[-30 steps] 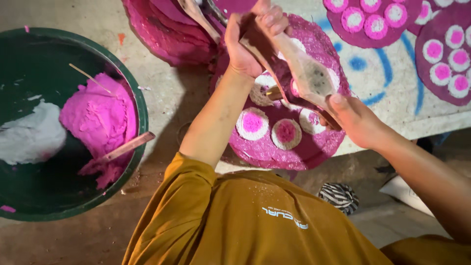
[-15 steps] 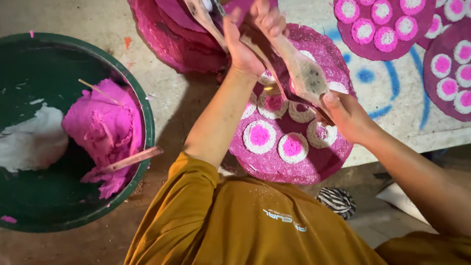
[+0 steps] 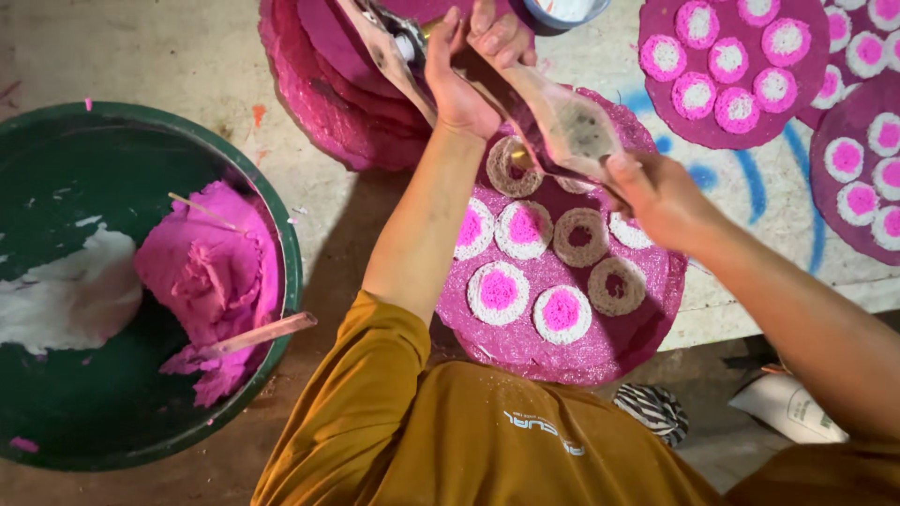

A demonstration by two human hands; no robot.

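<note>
Left hand (image 3: 464, 80) and right hand (image 3: 656, 192) both gripping a hinged wooden press (image 3: 562, 122) above round pink tray (image 3: 647, 337). White-and-pink discs (image 3: 498, 290) laid on tray. Green basin (image 3: 281, 225) at left, holding pink dough (image 3: 211, 272) and white dough (image 3: 66, 300).

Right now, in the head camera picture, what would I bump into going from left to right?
Green basin → white dough → pink dough → left hand → wooden press → right hand → far-right pink tray of cakes.
</note>
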